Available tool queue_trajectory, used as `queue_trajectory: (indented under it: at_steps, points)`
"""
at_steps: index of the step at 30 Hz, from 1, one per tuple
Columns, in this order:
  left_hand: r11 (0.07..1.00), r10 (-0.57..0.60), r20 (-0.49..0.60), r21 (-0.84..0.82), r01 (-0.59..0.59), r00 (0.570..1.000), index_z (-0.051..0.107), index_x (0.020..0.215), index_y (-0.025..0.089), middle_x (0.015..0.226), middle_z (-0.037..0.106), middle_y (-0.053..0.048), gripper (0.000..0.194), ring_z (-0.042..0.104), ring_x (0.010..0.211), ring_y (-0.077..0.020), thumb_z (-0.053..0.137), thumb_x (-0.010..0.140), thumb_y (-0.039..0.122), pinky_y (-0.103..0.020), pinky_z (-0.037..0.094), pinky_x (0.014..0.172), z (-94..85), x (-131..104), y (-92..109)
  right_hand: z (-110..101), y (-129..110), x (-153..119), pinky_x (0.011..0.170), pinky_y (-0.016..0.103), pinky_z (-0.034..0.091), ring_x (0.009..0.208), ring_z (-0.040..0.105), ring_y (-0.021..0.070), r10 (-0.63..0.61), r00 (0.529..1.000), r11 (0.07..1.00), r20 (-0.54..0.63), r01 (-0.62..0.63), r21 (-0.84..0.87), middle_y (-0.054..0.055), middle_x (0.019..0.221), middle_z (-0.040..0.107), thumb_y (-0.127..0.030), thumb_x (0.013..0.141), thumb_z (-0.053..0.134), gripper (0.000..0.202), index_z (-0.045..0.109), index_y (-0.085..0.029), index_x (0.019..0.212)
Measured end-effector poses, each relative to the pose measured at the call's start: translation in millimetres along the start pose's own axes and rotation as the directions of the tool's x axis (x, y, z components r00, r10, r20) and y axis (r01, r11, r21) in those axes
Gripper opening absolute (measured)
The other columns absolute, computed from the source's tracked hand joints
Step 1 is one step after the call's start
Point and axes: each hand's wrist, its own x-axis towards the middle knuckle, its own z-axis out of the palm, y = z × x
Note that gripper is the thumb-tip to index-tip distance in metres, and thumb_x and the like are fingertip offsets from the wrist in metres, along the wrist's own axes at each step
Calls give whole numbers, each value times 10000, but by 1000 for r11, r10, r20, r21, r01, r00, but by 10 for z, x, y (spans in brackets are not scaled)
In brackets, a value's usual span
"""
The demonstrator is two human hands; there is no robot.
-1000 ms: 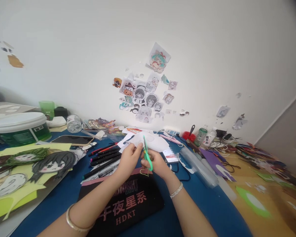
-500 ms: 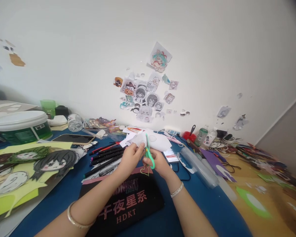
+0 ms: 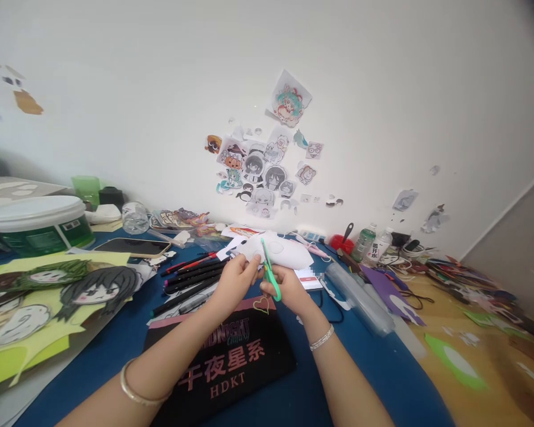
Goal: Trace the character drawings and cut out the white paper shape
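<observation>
Green-handled scissors (image 3: 271, 281) are in my right hand (image 3: 289, 289), fingers closed round the handles and blades pointing up and away. My left hand (image 3: 238, 277) pinches the near edge of a white sheet of paper (image 3: 289, 252), which curls behind both hands and has a faint round outline on it. The scissor blades overlap the paper; whether they are parted is hard to see. Under my hands lies a black pouch (image 3: 231, 367) with pink lettering and a heart-shaped zipper pull (image 3: 261, 305).
Several markers (image 3: 191, 279) lie left of my hands, near a phone (image 3: 133, 247) and a white-lidded tub (image 3: 35, 222). Coloured cutouts (image 3: 102, 287) cover the left side. A clear plastic roll (image 3: 360, 299), purple paper (image 3: 391, 293) and bottles (image 3: 378, 246) are on the right.
The scissors have shifted slightly with my right hand, and the heart zipper pull shows more clearly. My left hand keeps its pinch on the paper.
</observation>
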Motion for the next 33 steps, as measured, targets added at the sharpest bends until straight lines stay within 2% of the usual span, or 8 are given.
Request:
queue_trajectory:
  at_steps: [6, 15, 22, 25, 29, 33]
  points:
    - [1000, -10, -26, 10, 10, 1000, 304, 495, 223, 346, 378, 75, 396, 327, 354, -79, 447, 782, 454, -234, 260, 421, -16, -4, 3, 1, -42, -16, 514, 232, 412, 525, 461, 87, 26, 1000, 999, -2, -26, -19, -31, 610, 521, -405, 638, 715, 343, 581, -145, 817]
    - [1000, 25, -8, -18, -25, 1000, 315, 517, 220, 375, 391, 74, 372, 358, 370, -85, 450, 776, 451, -230, 284, 419, -35, 2, 10, 6, -78, -25, 491, 218, 389, 517, 457, 81, 20, 1000, 999, 16, -19, -37, -34, 606, 522, -431, 619, 723, 388, 578, -136, 825]
    - [990, 84, -26, 118, -80, 996, 304, 531, 222, 381, 392, 74, 359, 376, 373, -91, 461, 760, 450, -231, 277, 430, -104, 33, -4, -15, -115, -48, 469, 216, 371, 508, 446, 85, 38, 999, 994, 20, -35, -99, -45, 557, 499, -445, 619, 721, 385, 580, -137, 803]
    - [982, 93, 13, 165, -94, 996, 301, 522, 225, 376, 392, 71, 353, 381, 375, -96, 469, 748, 438, -233, 275, 430, -138, 37, 23, -16, -138, -56, 477, 222, 377, 521, 456, 90, 32, 999, 993, 22, -29, -115, -34, 580, 516, -457, 624, 713, 393, 589, -134, 812]
    - [985, 52, 86, 160, -66, 995, 322, 490, 223, 363, 403, 58, 372, 375, 375, -99, 459, 750, 452, -237, 296, 434, -157, 37, 55, -7, -159, -60, 487, 230, 387, 532, 470, 98, 32, 999, 991, 18, -29, -128, -28, 588, 521, -459, 628, 707, 394, 592, -136, 821]
    - [985, 64, 118, 151, -82, 991, 341, 473, 219, 349, 402, 57, 384, 375, 370, -98, 449, 761, 448, -237, 308, 440, -172, 48, 52, 8, -170, -61, 483, 231, 385, 521, 467, 97, 43, 999, 991, 5, -42, -128, -33, 576, 514, -466, 622, 706, 398, 580, -137, 808]
